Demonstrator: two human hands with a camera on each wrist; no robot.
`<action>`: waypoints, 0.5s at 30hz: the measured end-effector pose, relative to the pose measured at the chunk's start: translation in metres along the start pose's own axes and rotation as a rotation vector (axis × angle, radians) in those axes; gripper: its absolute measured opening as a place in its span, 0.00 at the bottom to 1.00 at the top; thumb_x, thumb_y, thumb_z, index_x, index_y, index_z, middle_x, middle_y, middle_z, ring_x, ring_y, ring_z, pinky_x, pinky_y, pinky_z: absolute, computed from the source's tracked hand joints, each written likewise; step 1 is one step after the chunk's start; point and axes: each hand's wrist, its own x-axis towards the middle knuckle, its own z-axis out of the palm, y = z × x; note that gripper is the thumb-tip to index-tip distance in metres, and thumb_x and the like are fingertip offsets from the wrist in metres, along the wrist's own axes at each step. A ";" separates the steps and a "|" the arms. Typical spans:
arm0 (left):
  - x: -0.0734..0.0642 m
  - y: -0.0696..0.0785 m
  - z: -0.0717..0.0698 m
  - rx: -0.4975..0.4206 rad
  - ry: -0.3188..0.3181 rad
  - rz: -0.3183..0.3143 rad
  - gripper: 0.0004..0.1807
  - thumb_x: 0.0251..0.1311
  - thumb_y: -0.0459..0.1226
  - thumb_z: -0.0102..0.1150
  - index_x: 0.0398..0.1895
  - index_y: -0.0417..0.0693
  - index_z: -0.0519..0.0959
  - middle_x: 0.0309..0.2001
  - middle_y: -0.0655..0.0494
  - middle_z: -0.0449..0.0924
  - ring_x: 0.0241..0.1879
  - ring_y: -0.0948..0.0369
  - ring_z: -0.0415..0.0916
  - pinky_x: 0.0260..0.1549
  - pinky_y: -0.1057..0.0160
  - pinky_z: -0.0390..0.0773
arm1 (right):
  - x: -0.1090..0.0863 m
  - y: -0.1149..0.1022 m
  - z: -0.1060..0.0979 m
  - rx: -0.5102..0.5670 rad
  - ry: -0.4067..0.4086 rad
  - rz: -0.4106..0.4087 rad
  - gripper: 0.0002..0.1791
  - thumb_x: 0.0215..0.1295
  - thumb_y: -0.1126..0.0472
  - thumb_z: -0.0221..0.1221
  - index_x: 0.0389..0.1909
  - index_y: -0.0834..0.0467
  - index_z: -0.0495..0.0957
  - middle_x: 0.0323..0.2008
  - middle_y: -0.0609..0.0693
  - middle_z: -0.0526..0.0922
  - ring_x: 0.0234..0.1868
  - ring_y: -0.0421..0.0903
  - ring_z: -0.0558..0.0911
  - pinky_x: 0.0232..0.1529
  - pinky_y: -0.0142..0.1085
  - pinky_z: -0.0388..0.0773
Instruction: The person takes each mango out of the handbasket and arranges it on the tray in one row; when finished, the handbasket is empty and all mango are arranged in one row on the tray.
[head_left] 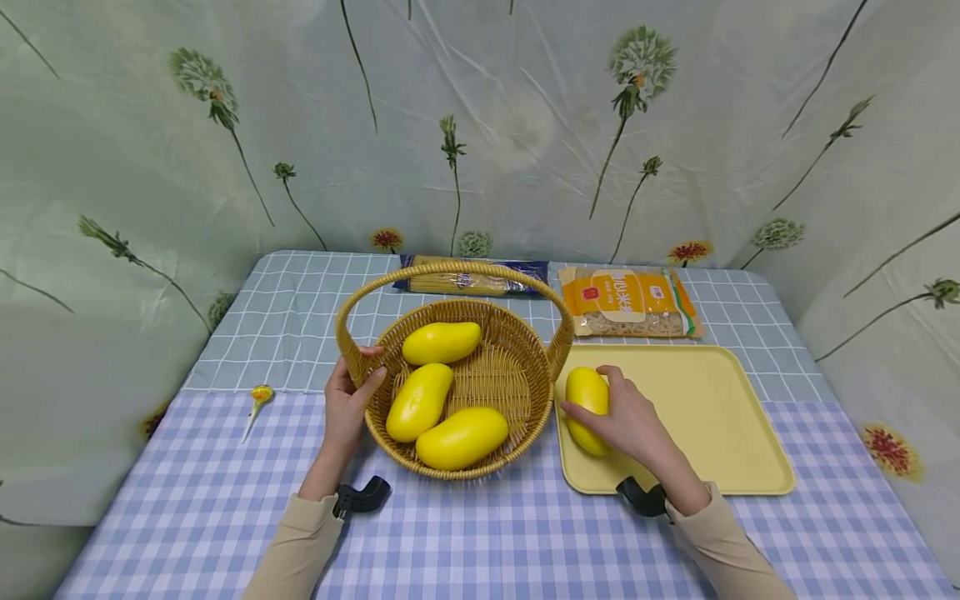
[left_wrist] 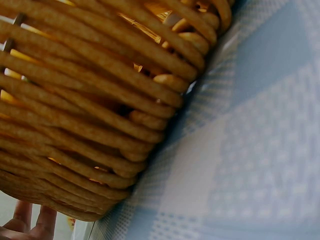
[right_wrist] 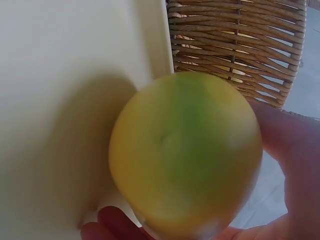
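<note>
Right grip (head_left: 636,423) has its thumb and fingers round a big yellow mango (head_left: 587,408), which is at the left end of the yellow tray (head_left: 697,417). I can't tell if that mango sits on the tray or is up a little. Left grip (head_left: 348,410) holds the brown basket (head_left: 495,375) on its left side, where the tall handle (head_left: 459,268) comes down. The basket is just left of the tray on the bench (head_left: 480,550). Inside it lie three more mangoes: a far one (head_left: 441,342), a left one (head_left: 420,402) and a near one (head_left: 462,439). Going by how they lie, I think the mango work is mostly done, with three in the basket and just the held one left outside it. There is room for it on the right side of the basket. No hand touches the long pasta pack (head_left: 468,277) at the far side, the orange noodle bag (head_left: 630,302) behind the tray, or the lollipop (head_left: 261,395) over on the left.
</note>
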 end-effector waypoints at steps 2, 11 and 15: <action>0.000 0.000 0.000 0.000 -0.001 0.002 0.13 0.60 0.22 0.55 0.48 0.30 0.71 0.48 0.48 0.78 0.54 0.53 0.70 0.55 0.64 0.67 | -0.001 0.000 0.000 0.002 -0.003 0.004 0.50 0.55 0.33 0.59 0.64 0.66 0.57 0.49 0.68 0.72 0.41 0.59 0.75 0.38 0.50 0.74; 0.000 0.000 0.000 0.018 0.001 -0.005 0.13 0.60 0.22 0.55 0.48 0.32 0.71 0.48 0.48 0.78 0.55 0.54 0.70 0.57 0.63 0.67 | -0.005 0.001 -0.001 -0.007 -0.008 -0.012 0.52 0.57 0.33 0.57 0.67 0.67 0.53 0.50 0.69 0.70 0.40 0.58 0.74 0.38 0.49 0.74; 0.000 0.000 0.000 0.021 0.000 -0.010 0.13 0.60 0.22 0.54 0.48 0.33 0.71 0.48 0.48 0.78 0.55 0.54 0.70 0.57 0.62 0.67 | -0.008 0.002 -0.002 -0.025 0.008 -0.035 0.52 0.57 0.33 0.57 0.68 0.67 0.52 0.50 0.69 0.69 0.38 0.57 0.74 0.35 0.48 0.74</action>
